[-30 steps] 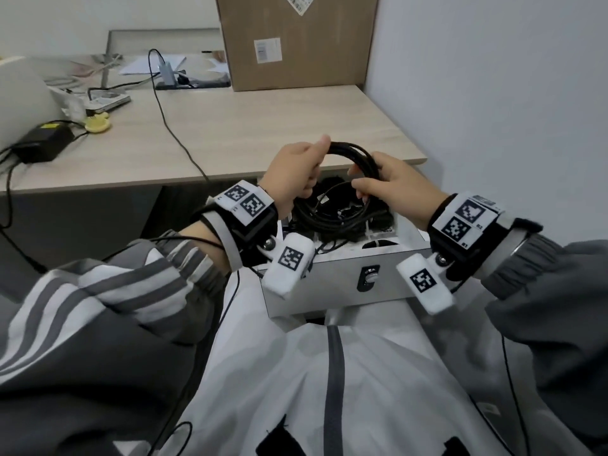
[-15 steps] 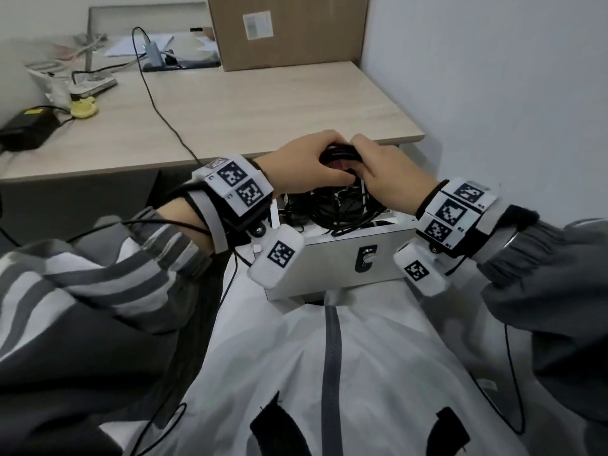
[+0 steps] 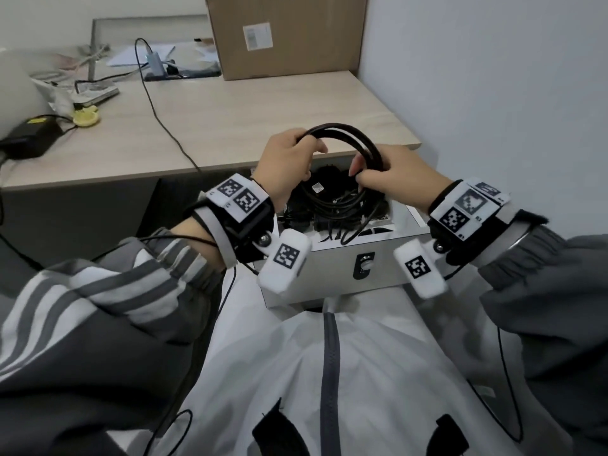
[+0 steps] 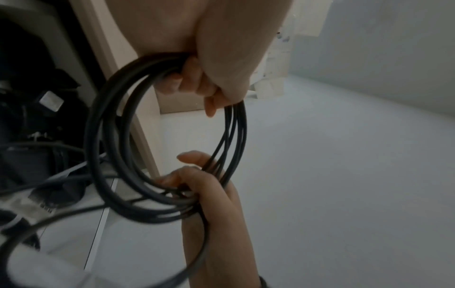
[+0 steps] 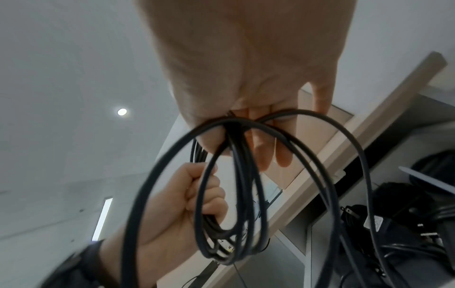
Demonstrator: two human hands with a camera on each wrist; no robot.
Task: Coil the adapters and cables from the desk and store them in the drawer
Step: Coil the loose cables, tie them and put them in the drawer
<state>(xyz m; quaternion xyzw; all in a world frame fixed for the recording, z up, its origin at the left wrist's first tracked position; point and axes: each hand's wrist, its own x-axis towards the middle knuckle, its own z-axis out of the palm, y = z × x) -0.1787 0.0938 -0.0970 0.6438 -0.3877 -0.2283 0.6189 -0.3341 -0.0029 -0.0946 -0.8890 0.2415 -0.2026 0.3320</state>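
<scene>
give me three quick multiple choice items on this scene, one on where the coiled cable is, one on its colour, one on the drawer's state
1. Where is the coiled cable?
A. flat on the desk
B. held over the drawer
C. on the floor

2. Its colour?
A. black
B. white
C. yellow

3. The drawer is:
A. shut
B. open with dark cables inside
C. open and bare

Key: 1 B, the left hand and right hand grip it above the drawer; 2 A, its loops are black in every view; 3 B, it is pulled out and dark cables lie in it.
</scene>
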